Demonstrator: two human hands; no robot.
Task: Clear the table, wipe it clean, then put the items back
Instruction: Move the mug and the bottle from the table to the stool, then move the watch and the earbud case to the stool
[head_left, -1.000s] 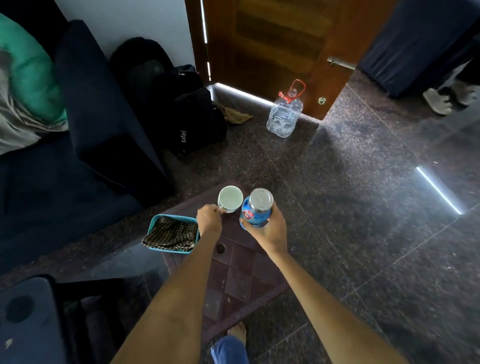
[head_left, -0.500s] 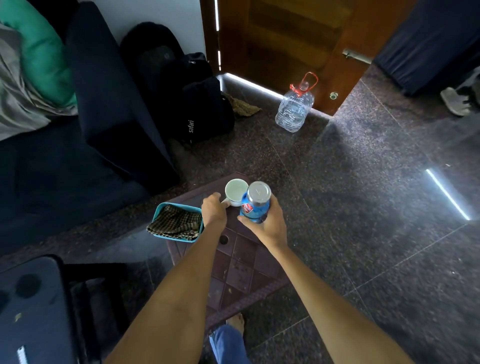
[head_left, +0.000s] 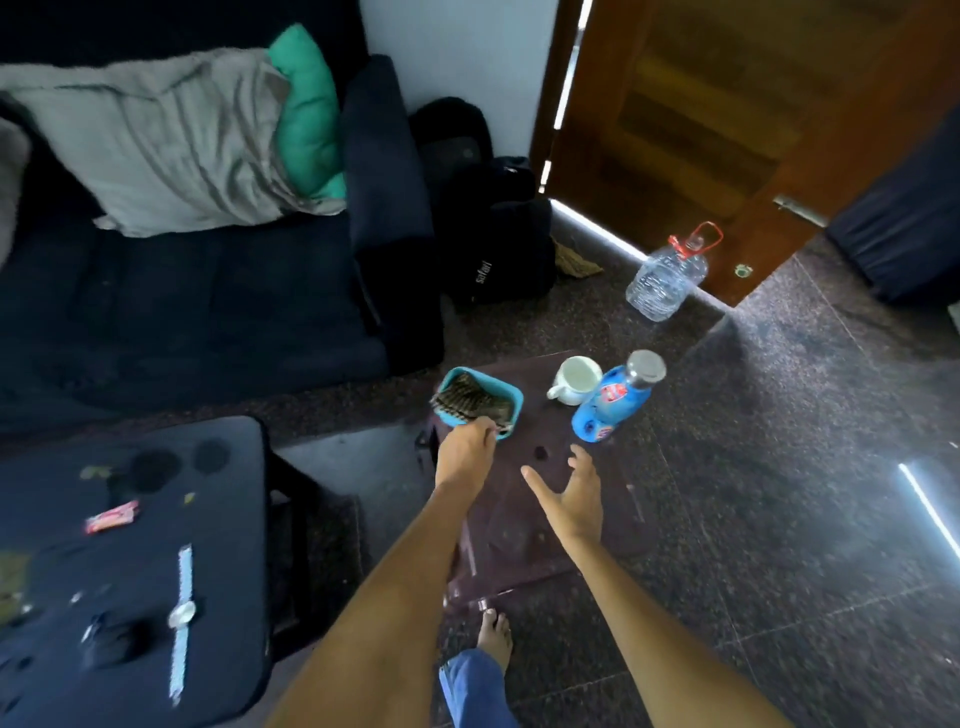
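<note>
A white mug (head_left: 574, 382) and a blue bottle with a grey cap (head_left: 615, 402) stand at the far end of the small maroon stool (head_left: 524, 525). A teal container (head_left: 498, 387) holding a checked cloth (head_left: 465, 402) sits on the stool's far left corner. My left hand (head_left: 465, 449) pinches the near edge of that cloth. My right hand (head_left: 569, 493) hovers over the stool with fingers spread, holding nothing, a short way short of the bottle.
A black table (head_left: 218, 519) at the left carries a wristwatch (head_left: 182, 618), a red wrapper (head_left: 111, 517) and small scraps. A dark sofa (head_left: 182, 301), black bags (head_left: 493, 249), a large clear water jug (head_left: 667, 275) and a wooden door (head_left: 691, 114) ring the stool. My bare foot (head_left: 493, 631) stands on the floor.
My hands let go of the mug and the bottle, which now stand on the stool. My left hand went left to the cloth in the teal container. The view swung left.
</note>
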